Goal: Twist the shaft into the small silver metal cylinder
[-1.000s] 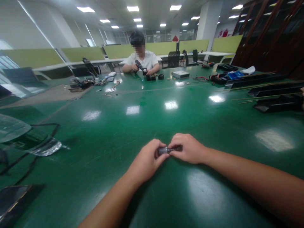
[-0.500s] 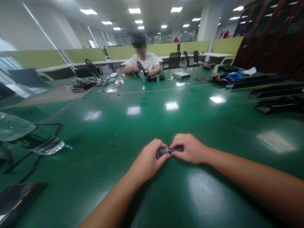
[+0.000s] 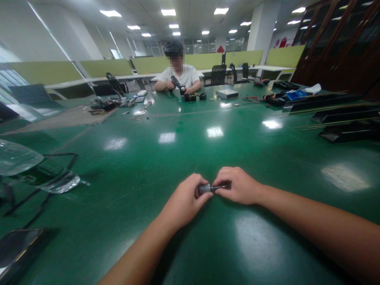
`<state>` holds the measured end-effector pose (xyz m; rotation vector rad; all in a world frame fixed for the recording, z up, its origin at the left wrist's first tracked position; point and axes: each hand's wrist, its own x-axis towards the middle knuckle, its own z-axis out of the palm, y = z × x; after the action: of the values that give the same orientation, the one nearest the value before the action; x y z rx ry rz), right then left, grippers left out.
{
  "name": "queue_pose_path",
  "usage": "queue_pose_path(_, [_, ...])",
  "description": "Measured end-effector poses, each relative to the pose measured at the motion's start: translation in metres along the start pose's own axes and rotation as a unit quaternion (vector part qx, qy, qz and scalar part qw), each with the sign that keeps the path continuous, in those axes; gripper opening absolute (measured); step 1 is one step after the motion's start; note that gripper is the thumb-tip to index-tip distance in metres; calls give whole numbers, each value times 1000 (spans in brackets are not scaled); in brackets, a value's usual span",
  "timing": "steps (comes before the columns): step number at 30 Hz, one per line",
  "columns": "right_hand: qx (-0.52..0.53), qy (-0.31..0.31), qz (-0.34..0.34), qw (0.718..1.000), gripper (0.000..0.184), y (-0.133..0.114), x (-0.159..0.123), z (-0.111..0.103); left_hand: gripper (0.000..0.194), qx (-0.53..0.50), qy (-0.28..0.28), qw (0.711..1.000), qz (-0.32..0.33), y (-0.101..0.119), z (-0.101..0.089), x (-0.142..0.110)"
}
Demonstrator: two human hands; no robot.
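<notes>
Both of my hands rest on the green table and meet around one small object. My left hand is closed, its thumb and fingers gripping the grey metal cylinder. My right hand is closed too, pinching the thin dark shaft end that sticks out of the cylinder to the right. Most of the part is hidden inside my fingers.
A person in a white shirt works with a tool at the far side. Clear plastic pieces and black cables lie at left, a dark tray at the lower left. Long black trays and thin rods line the right.
My hands and the small part stay in the same place. The view has shifted slightly to the left between the first frame and now.
</notes>
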<state>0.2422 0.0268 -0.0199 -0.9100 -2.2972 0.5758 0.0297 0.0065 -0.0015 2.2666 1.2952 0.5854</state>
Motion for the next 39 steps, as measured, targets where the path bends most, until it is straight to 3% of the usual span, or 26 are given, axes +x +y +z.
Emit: queue_pose_path(39, [-18,12,41,999,8,1,-1,-3,15,15,2,1000,-12,-5,-7,-4])
